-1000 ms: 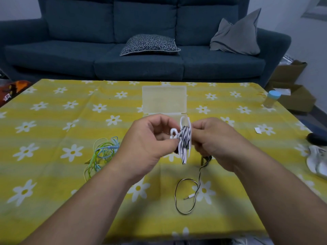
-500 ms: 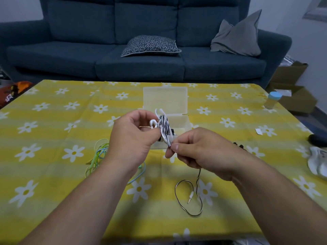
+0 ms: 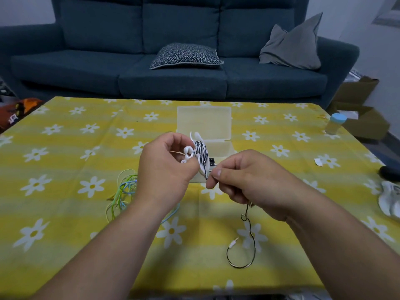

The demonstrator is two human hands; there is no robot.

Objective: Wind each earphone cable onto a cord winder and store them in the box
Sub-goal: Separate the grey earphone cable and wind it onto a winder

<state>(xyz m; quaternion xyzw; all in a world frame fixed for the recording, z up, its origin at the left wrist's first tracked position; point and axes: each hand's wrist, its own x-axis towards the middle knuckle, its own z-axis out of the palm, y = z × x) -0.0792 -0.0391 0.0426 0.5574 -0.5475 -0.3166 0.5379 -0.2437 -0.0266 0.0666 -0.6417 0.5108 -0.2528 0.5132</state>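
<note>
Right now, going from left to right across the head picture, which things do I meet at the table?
Green cables → left hand → cord winder → right hand → bottle.

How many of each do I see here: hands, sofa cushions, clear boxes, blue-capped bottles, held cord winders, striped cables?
Hands: 2 (left hand, right hand)
Sofa cushions: 2 (patterned cushion, grey cushion)
Clear box: 1
Blue-capped bottle: 1
Held cord winder: 1
Striped cable: 1
Total: 8
</note>
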